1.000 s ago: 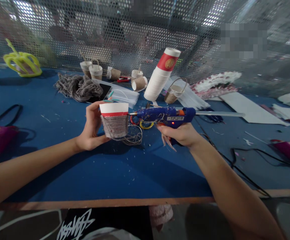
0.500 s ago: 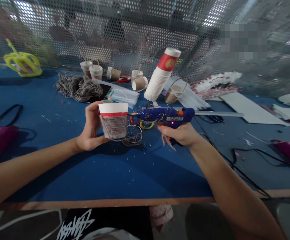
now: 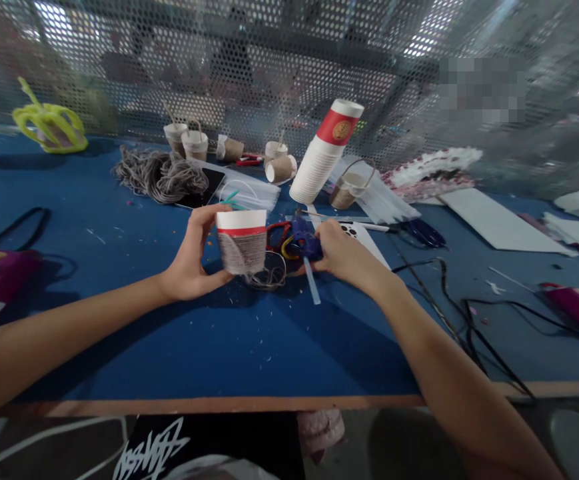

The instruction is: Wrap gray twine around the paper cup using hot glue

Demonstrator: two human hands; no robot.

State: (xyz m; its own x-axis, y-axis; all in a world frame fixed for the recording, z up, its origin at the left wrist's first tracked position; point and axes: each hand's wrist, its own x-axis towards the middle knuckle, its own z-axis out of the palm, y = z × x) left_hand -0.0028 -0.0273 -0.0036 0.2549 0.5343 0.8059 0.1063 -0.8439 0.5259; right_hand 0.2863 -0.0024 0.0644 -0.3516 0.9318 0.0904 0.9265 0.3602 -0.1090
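My left hand [image 3: 196, 257] is closed around a paper cup [image 3: 242, 243], fingers at the rim and thumb near the base. Grey yarn wraps the cup's lower part, with a red band and white rim bare above. My right hand [image 3: 342, 257] grips a blue hot glue gun [image 3: 305, 237] low over the table, its clear glue stick [image 3: 312, 283] pointing toward me. Beside the gun lie scissors with red and yellow handles [image 3: 285, 243], partly covered by it. A loose grey yarn tail [image 3: 269, 275] trails below the cup.
A leaning stack of paper cups [image 3: 319, 157] stands behind my hands. Grey yarn [image 3: 162, 175] is piled at back left, near several small wrapped cups [image 3: 195, 143]. Black cords [image 3: 469, 320] cross the right side. Purple glue guns [image 3: 2, 283] rest at both sides. A perforated screen [image 3: 269, 73] rises behind.
My right hand has turned the glue gun away from the cup and lowered it toward the scissors. The cup has shifted slightly right in my left hand. A white phone-like object now shows behind my right hand.
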